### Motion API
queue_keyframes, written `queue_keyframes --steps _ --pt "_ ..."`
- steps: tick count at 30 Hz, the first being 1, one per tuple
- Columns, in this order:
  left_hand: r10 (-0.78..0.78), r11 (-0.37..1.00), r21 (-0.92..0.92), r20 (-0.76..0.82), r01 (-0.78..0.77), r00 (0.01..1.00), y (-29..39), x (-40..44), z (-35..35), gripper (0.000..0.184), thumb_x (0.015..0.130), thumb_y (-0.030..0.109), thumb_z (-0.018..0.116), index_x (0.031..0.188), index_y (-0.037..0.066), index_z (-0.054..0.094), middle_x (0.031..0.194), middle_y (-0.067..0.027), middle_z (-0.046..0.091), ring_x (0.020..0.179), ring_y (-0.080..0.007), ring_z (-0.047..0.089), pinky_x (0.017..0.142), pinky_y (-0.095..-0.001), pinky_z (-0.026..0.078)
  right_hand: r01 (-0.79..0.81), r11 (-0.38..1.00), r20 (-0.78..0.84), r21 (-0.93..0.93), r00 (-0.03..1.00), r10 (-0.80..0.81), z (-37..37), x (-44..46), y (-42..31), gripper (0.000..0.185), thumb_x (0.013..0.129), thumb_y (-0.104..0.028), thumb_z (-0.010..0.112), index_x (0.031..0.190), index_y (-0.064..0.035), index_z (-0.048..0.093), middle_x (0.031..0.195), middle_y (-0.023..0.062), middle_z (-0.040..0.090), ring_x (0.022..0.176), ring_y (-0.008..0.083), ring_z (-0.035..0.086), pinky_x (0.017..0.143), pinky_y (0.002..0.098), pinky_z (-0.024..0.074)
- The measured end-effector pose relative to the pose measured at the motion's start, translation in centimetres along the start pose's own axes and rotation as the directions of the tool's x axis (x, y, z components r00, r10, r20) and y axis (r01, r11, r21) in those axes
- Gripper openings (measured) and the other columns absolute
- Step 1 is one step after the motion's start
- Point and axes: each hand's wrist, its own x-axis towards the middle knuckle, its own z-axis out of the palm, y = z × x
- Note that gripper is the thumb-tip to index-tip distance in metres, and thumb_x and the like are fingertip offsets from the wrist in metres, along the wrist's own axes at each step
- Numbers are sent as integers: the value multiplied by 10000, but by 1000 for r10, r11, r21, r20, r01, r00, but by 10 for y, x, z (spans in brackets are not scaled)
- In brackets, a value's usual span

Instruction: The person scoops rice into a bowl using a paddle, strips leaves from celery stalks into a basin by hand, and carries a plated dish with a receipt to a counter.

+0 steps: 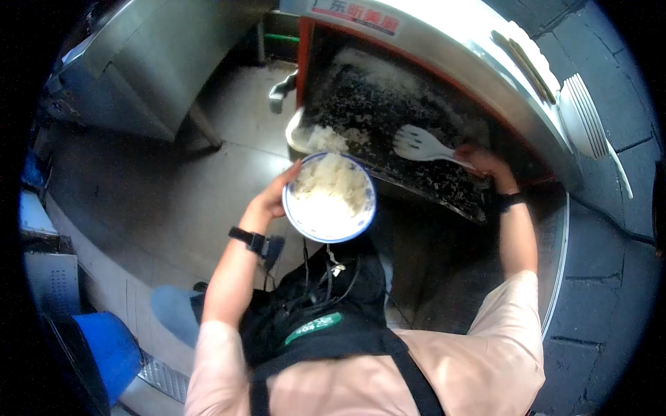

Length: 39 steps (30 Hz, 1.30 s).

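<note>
My left hand (275, 195) grips the left rim of a white bowl with a blue edge (368, 222). White rice (329, 191) fills the bowl. In my right hand (483, 163) is the handle of a white slotted spatula (420, 144), its head over a dark tray (388, 104) with white grains scattered on it. Just beyond the bowl, a white container (296, 132) stands at the tray's left corner, with rice (327, 141) beside it.
A steel cabinet top (430, 35) curves along the far right side. White stacked bowls (585, 114) rest on it near the dark wall. Left are a steel counter (139, 76) and a blue bin (107, 347).
</note>
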Motion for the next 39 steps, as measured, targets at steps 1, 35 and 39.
queue_keyframes --steps 1,35,39 --pt "-6 1000 23 -52 7 999 1 -6 -1 664 920 511 431 1357 16 358 1281 -233 492 1121 -295 554 908 -382 509 8 1000 81 24 997 -10 -1 -3 7 360 942 -352 498 1225 -134 541 625 58 567 471 150 512 423 314 396" --pt "-21 991 120 -334 64 942 34 -28 -47 558 910 524 473 1252 84 499 1176 -123 601 1061 -259 596 869 -460 504 258 864 106 432 937 -333 100 78 -126 443 934 -369 530 1298 -118 498 614 0 529 418 80 429 371 243 339" --pt "-5 999 42 -296 19 955 29 -20 -52 591 873 526 541 1209 40 523 1176 -143 603 1037 -231 613 912 -398 492 387 894 -13 227 919 -394 83 30 -136 362 943 -295 522 1272 -145 538 761 40 604 625 113 551 545 259 452"
